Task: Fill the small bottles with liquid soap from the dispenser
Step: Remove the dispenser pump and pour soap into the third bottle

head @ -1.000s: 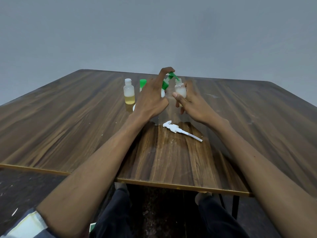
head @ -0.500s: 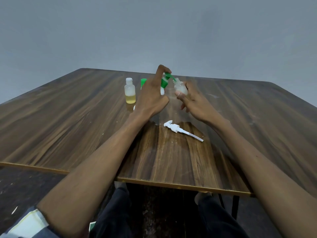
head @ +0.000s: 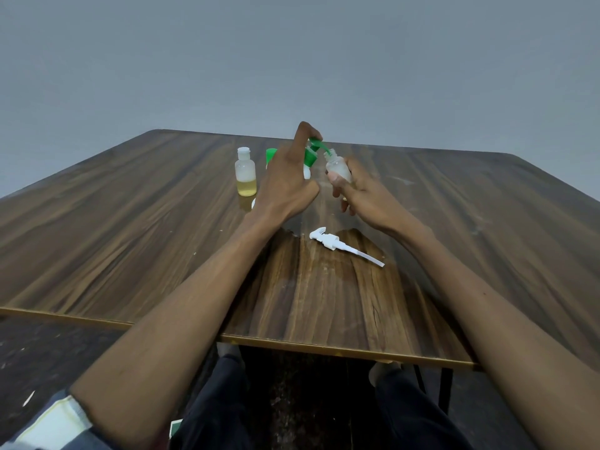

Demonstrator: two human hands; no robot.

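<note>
My left hand (head: 285,180) is at the soap dispenser (head: 311,157), a white bottle with a green pump, and hides most of it. Its index finger curls over the pump head. My right hand (head: 360,193) grips a small translucent bottle (head: 338,167), uncapped and tilted, with its mouth right at the tip of the green nozzle. I cannot tell how much liquid is inside it. Another small bottle (head: 246,173), capped and holding yellow liquid in its lower part, stands upright to the left of my left hand.
A loose white pump with a long tube (head: 341,245) lies on the wooden table (head: 130,228) in front of my hands. A green-topped thing (head: 270,154) shows behind my left hand. The table's front edge runs over my knees.
My right hand has tilted the small bottle and brought its mouth to the nozzle tip. My left index finger has shifted slightly left on the pump head.
</note>
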